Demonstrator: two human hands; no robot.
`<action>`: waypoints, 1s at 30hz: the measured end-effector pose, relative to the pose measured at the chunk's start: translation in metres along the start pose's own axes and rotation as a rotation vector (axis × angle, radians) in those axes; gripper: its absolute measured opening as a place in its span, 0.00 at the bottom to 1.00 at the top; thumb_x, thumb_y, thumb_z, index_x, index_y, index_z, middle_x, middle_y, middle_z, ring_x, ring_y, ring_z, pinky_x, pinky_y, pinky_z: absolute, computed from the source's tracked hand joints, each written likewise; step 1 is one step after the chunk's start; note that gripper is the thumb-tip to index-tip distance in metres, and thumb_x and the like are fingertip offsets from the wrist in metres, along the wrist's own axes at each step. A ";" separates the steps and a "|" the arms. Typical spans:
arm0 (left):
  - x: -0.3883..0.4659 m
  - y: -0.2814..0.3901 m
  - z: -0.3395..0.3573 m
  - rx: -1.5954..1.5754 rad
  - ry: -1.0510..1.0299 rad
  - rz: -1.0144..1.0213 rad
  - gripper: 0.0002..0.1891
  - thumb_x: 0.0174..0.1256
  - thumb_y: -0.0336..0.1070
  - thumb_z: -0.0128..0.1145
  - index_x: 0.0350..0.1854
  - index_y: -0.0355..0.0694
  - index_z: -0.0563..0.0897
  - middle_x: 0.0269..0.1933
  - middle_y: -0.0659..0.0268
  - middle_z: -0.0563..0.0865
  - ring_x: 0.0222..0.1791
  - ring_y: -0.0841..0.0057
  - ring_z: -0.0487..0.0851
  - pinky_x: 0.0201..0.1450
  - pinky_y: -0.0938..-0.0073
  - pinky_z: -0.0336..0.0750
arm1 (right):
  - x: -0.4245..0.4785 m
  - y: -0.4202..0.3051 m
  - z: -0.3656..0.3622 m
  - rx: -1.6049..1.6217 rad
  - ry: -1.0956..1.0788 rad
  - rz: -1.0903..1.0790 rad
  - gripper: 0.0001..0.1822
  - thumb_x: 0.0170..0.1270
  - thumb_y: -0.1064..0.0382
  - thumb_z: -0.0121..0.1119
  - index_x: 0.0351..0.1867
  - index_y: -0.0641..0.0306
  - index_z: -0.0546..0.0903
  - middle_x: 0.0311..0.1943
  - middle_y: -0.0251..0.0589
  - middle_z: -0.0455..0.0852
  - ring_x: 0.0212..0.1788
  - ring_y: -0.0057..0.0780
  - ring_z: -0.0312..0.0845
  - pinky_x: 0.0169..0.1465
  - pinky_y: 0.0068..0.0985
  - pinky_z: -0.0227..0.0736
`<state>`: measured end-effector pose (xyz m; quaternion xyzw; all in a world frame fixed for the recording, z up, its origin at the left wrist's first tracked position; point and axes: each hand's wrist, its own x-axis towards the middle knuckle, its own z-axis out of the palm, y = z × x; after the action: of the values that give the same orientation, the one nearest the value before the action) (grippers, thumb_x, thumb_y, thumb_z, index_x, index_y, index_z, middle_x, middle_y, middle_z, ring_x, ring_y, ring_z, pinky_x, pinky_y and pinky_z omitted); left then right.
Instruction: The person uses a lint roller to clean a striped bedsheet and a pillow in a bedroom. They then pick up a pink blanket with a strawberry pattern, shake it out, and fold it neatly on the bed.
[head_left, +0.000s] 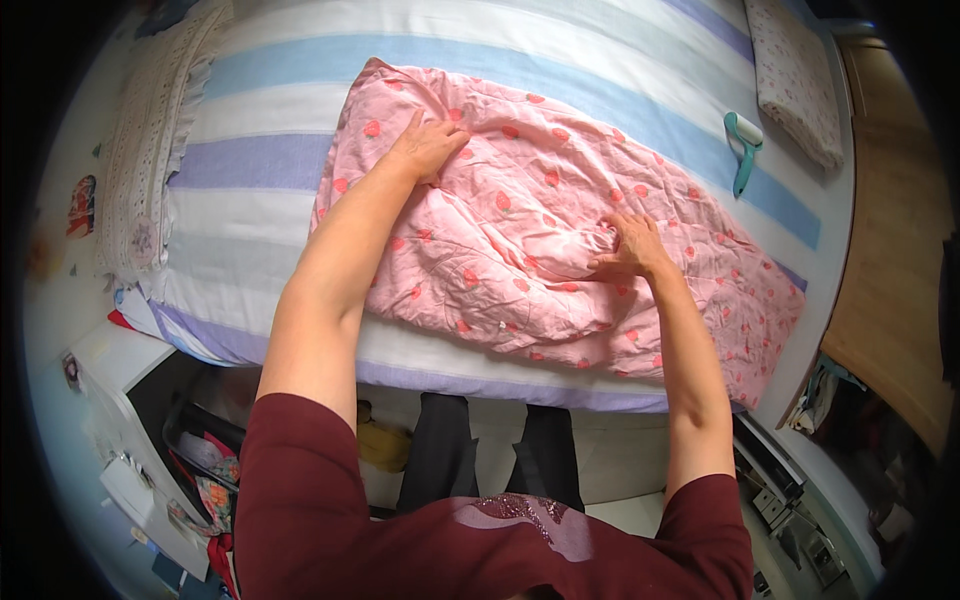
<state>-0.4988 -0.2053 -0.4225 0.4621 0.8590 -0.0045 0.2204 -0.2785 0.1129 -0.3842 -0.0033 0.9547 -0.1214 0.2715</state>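
Observation:
A pink quilt (480, 285) with a strawberry print lies rumpled across the striped bed sheet (255, 165) in front of me. My left hand (431, 146) rests on its upper left part, palm down with fingers spread. On the middle right of the quilt is my right hand (634, 244), fingers apart and pressed against a bunched, puckered fold. Whether either hand pinches any cloth cannot be told. Creases run through the quilt between both hands, and its right end reaches the bed's right edge.
A lint roller (745, 146) with a teal handle lies beyond the quilt at right. Near it is a folded floral cloth (795, 82). A lacy, ruffled pillow (146, 150) is at far left. A white cabinet (131, 360) stands at lower left, wooden furniture (885, 277) at right.

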 end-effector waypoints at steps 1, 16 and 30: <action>0.003 -0.002 0.000 -0.003 -0.020 0.014 0.42 0.32 0.37 0.76 0.59 0.49 0.72 0.58 0.62 0.74 0.61 0.64 0.70 0.62 0.56 0.65 | 0.003 0.010 0.005 -0.015 -0.062 0.027 0.42 0.33 0.38 0.74 0.52 0.54 0.74 0.48 0.43 0.81 0.59 0.41 0.71 0.64 0.44 0.56; -0.027 -0.004 -0.009 -0.084 -0.112 0.072 0.19 0.38 0.25 0.62 0.39 0.45 0.81 0.33 0.61 0.84 0.41 0.59 0.82 0.51 0.64 0.74 | -0.064 0.026 0.037 0.157 0.196 -0.106 0.01 0.54 0.68 0.49 0.28 0.60 0.71 0.26 0.43 0.78 0.33 0.44 0.76 0.37 0.40 0.68; -0.002 -0.075 -0.047 0.297 0.150 -0.242 0.13 0.43 0.34 0.63 0.36 0.49 0.85 0.40 0.62 0.84 0.55 0.65 0.75 0.60 0.60 0.65 | 0.049 0.073 0.017 0.092 0.532 0.119 0.05 0.55 0.66 0.54 0.34 0.61 0.74 0.30 0.48 0.81 0.35 0.49 0.77 0.41 0.42 0.69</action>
<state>-0.5756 -0.2398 -0.3940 0.3820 0.9122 -0.1230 0.0831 -0.3068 0.1760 -0.4408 0.0972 0.9845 -0.1450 0.0176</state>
